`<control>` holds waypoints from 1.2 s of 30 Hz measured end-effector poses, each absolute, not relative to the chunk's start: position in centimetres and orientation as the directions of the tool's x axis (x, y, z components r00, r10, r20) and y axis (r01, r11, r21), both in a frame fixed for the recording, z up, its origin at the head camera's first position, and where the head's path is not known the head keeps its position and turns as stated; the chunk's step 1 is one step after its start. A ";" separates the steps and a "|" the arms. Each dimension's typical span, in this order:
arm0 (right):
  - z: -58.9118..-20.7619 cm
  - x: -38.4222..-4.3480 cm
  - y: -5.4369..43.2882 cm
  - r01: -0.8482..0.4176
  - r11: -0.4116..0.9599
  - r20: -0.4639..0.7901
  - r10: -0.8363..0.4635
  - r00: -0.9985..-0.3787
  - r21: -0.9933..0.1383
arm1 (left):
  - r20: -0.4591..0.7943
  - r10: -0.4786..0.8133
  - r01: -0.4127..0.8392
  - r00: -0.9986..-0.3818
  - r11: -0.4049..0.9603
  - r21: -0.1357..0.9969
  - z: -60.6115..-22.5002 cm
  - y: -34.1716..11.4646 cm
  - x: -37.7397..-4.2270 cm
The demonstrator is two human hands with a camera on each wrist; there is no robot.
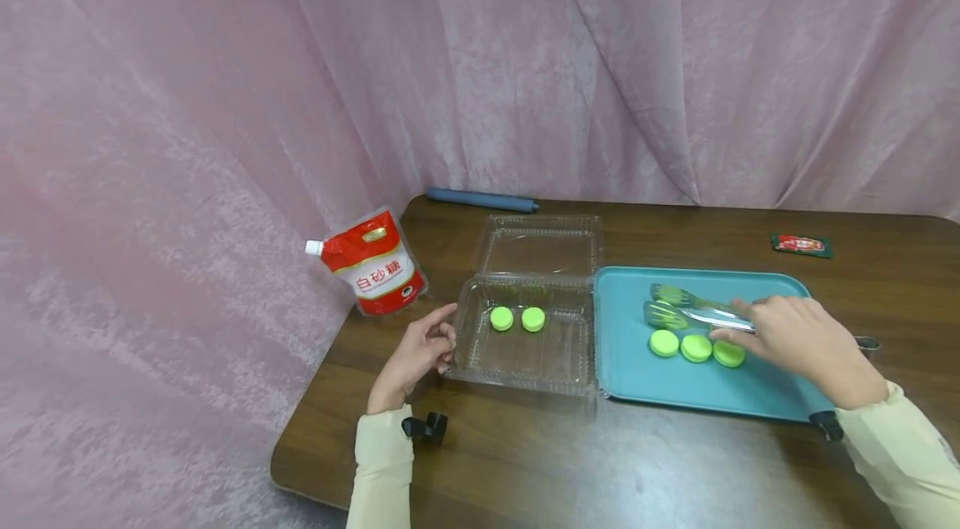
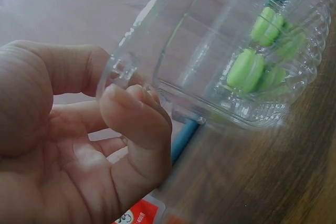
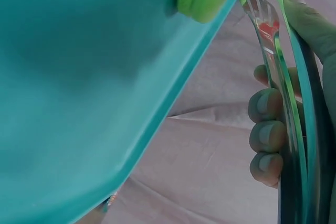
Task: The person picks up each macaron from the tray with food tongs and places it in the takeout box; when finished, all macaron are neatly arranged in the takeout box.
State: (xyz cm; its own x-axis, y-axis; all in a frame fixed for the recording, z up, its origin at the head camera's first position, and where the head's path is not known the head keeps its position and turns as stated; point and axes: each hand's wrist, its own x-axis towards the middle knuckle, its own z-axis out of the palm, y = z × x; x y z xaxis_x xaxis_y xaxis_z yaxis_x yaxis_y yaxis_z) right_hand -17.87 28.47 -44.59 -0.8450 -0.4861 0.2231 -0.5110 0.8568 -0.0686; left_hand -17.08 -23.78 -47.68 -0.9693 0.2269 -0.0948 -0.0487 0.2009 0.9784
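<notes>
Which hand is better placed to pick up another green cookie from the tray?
Probably the right hand: it holds tongs over the blue tray, tips close to the green cookies. The left hand is at the edge of the clear box, farther away.

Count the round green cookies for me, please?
5 show plainly: two green cookies side by side in the clear box; three in a row on the blue tray. Another may be partly hidden by the tongs.

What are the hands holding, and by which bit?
The right hand grips silver metal tongs by their long arms; the left hand seems to pinch the clear plastic rectangular box by its rim.
</notes>
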 end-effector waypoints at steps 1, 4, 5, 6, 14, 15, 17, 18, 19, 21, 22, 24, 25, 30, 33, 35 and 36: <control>-44.5 -17.9 28.5 -0.514 0.856 0.239 -0.487 -0.840 -0.063 | -0.094 0.229 -0.047 -0.969 0.200 0.979 -47.7 -23.7 -17.1; -44.2 -17.9 28.3 -0.539 0.841 0.307 -0.501 -0.809 -0.048 | -0.088 0.232 -0.042 -0.969 0.198 0.979 -47.6 -23.7 -17.2; -44.0 -18.0 28.1 -0.551 0.833 0.330 -0.508 -0.796 -0.046 | -0.087 0.231 -0.041 -0.969 0.197 0.980 -47.5 -23.7 -17.1; -43.9 -18.1 28.0 -0.562 0.826 0.353 -0.513 -0.782 -0.043 | -0.086 0.229 -0.040 -0.970 0.198 0.979 -47.5 -23.7 -17.2; -42.8 -18.7 26.5 -0.595 0.803 0.454 -0.518 -0.725 -0.032 | -0.095 0.229 -0.049 -0.969 0.198 0.979 -47.6 -23.7 -17.4; -42.7 -18.7 26.2 -0.597 0.801 0.459 -0.517 -0.723 -0.038 | -0.097 0.228 -0.051 -0.969 0.200 0.979 -47.6 -23.7 -17.4; -42.6 -18.7 25.7 -0.603 0.796 0.465 -0.516 -0.719 -0.050 | -0.103 0.224 -0.057 -0.969 0.204 0.977 -47.5 -23.7 -17.2; -42.5 -18.6 25.4 -0.606 0.793 0.467 -0.516 -0.719 -0.058 | -0.105 0.222 -0.059 -0.969 0.204 0.977 -47.5 -23.7 -17.2; -42.5 -18.6 25.2 -0.608 0.791 0.468 -0.514 -0.719 -0.063 | -0.106 0.222 -0.060 -0.969 0.205 0.977 -47.4 -23.7 -17.1; -42.3 -18.5 24.7 -0.614 0.786 0.472 -0.515 -0.716 -0.073 | -0.107 0.227 -0.061 -0.968 0.201 0.978 -47.3 -23.6 -17.0; -42.2 -18.5 24.6 -0.616 0.784 0.475 -0.515 -0.714 -0.074 | -0.107 0.229 -0.061 -0.968 0.199 0.978 -47.3 -23.6 -17.0; -42.0 -18.6 24.2 -0.619 0.781 0.475 -0.517 -0.712 -0.078 | -0.103 0.236 -0.058 -0.966 0.192 0.980 -47.2 -23.5 -17.0; -42.0 -18.7 24.0 -0.622 0.779 0.474 -0.519 -0.711 -0.080 | -0.100 0.239 -0.054 -0.966 0.190 0.980 -47.2 -23.5 -17.0; -42.0 -18.6 22.7 -0.613 0.782 0.418 -0.523 -0.743 -0.114 | -0.099 0.232 -0.055 -0.968 0.187 0.981 -47.4 -23.5 -17.0; -42.1 -18.5 21.7 -0.603 0.786 0.373 -0.524 -0.766 -0.134 | -0.102 0.222 -0.061 -0.970 0.184 0.981 -47.5 -23.5 -16.9; -42.2 -18.5 21.1 -0.602 0.787 0.354 -0.528 -0.772 -0.139 | -0.099 0.223 -0.059 -0.970 0.179 0.982 -47.5 -23.6 -16.8; -42.2 -18.5 20.8 -0.605 0.783 0.347 -0.534 -0.771 -0.141 | -0.097 0.225 -0.057 -0.970 0.180 0.982 -47.5 -23.6 -16.9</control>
State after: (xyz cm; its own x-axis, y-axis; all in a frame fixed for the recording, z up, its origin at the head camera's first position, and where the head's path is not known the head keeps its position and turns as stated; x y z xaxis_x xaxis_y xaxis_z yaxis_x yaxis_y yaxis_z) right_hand -18.50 20.81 -42.24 -0.7714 -0.5337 0.3466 -0.6053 0.7835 -0.1408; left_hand -16.86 -23.61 -47.55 -0.9696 0.2247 -0.0969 -0.0565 0.1796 0.9821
